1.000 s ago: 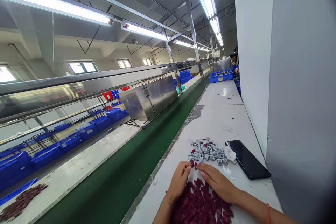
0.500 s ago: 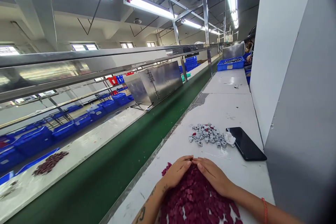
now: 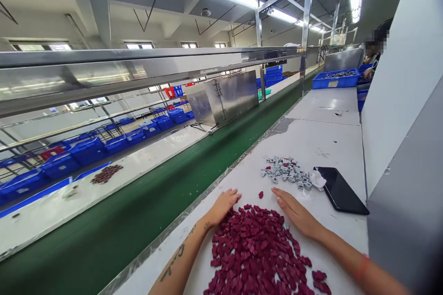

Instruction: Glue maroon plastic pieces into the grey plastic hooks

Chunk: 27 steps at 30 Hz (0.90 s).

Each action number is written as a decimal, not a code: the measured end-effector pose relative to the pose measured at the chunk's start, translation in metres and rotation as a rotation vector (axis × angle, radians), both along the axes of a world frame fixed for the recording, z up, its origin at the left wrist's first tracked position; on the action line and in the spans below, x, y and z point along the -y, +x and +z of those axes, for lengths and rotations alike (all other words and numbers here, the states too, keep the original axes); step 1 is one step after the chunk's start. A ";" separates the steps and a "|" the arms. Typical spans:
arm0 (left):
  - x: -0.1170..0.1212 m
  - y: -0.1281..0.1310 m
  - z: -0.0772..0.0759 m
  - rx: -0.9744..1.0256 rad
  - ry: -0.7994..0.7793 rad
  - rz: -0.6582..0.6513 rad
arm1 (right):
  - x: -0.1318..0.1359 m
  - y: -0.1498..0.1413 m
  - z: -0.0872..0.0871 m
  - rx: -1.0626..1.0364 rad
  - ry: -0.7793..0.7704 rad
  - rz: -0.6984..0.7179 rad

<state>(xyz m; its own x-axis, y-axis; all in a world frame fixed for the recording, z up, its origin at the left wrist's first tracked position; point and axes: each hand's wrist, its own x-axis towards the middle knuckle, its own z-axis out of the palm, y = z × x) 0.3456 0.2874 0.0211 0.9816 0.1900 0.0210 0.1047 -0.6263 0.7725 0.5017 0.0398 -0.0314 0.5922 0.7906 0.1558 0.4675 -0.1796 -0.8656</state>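
A wide heap of small maroon plastic parts [image 3: 256, 253] lies spread on the white workbench [image 3: 321, 145], right in front of me. My left hand [image 3: 223, 207] rests flat at the heap's far left edge, holding nothing. My right hand [image 3: 296, 214] lies flat with its fingers apart from the heap's far right edge, also empty. One loose maroon part [image 3: 260, 194] sits between my hands. Beyond them lies a cluster of small grey parts [image 3: 285, 170], with a few maroon bits among them. A crumpled white tissue [image 3: 317, 178] touches that cluster's right side.
A black smartphone [image 3: 341, 190] lies face up by a white partition [image 3: 398, 101]. A green conveyor belt [image 3: 138, 207] runs along the bench's left edge. Farther along, a co-worker's hand [image 3: 368, 73] is near a blue crate [image 3: 335, 79] holding dark parts.
My hands have moved apart from their cupped position together on the heap. The maroon heap now lies flatter and wider, and the view has turned toward the right.
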 end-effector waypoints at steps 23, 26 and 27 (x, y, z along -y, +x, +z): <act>0.064 -0.107 -0.001 0.054 0.116 -0.152 | 0.105 -0.092 -0.042 0.729 -0.201 0.228; 0.067 -0.117 0.022 0.091 0.189 -0.102 | 0.092 -0.098 -0.025 0.874 -0.081 0.222; 0.068 -0.128 0.037 0.104 0.219 -0.077 | 0.091 -0.099 -0.023 0.915 -0.012 0.246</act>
